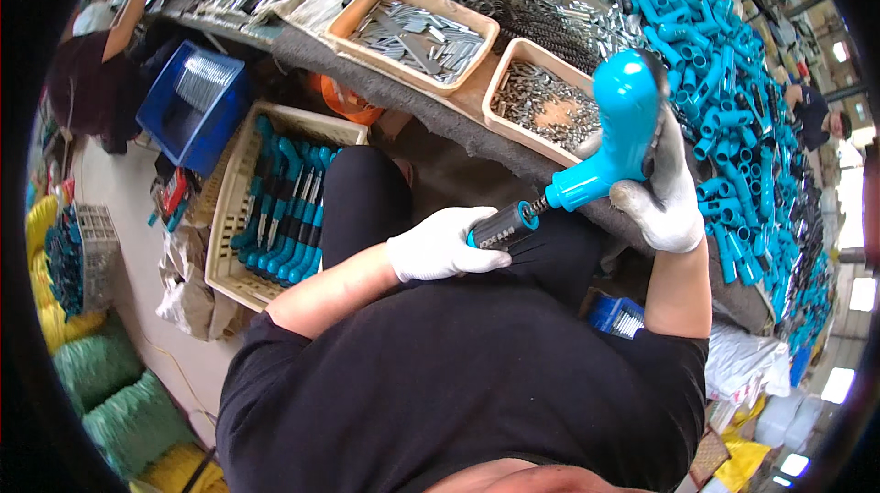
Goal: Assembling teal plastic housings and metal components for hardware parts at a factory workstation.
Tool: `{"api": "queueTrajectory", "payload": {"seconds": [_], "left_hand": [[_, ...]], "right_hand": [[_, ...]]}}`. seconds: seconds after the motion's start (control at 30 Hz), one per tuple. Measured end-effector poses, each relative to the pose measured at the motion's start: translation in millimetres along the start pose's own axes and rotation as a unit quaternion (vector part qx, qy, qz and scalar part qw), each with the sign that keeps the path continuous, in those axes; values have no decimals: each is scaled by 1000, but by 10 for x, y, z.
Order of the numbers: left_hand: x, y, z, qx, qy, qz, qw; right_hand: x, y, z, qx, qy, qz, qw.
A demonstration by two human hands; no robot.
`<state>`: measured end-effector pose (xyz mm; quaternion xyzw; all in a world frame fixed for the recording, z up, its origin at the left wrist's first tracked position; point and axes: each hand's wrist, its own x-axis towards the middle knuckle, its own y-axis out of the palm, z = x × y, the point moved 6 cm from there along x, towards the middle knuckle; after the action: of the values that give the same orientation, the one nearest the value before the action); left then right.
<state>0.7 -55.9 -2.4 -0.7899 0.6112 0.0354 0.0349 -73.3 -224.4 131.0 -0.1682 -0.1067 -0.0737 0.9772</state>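
Teal hand tool, one, held above your lap between both hands, near the front edge of the desk: curved teal handle, black sleeve, dark metal coil bare between them.

Left grip, gloved in white: closed around the black sleeve. Likely fault: slack fingers; the sleeve could turn or slip, the cloth glove perhaps giving poor hold.

Right grip, gloved: wrapped around the teal handle from its far side. Likely fault: uneven pull; you could tilt the handle off the sleeve's line and bind or bend the coil. If the coil is sprung, releasing either end could fling it; a fingertip in the gap could be nipped.

Cream crate, left of your leg, with similar tools in rows. A dropped part could land among them or on the floor.

Tray of small metal pieces, on the desk, just beyond the teal handle. A wide swing could knock its rim and spill them.

Heap of teal parts, far right. A careless elbow could start it sliding.
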Motion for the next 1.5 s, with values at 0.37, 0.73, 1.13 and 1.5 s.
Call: {"api": "queueTrajectory", "payload": {"seconds": [0.37, 0.73, 1.13, 1.5], "left_hand": [[-142, -24, -133, -94, -43, 80, 991], [-298, -270, -211, 329, 131, -128, 927], [-379, -395, -36, 49, 71, -62, 994], [-448, -652, 33, 165, 144, -97, 971]], "right_hand": [[-43, 265, 151, -268, -53, 7, 962], [66, 284, 419, -444, 116, 224, 860], [414, 661, 418, -382, 32, 174, 907], [71, 411, -158, 20, 20, -175, 984]]}}
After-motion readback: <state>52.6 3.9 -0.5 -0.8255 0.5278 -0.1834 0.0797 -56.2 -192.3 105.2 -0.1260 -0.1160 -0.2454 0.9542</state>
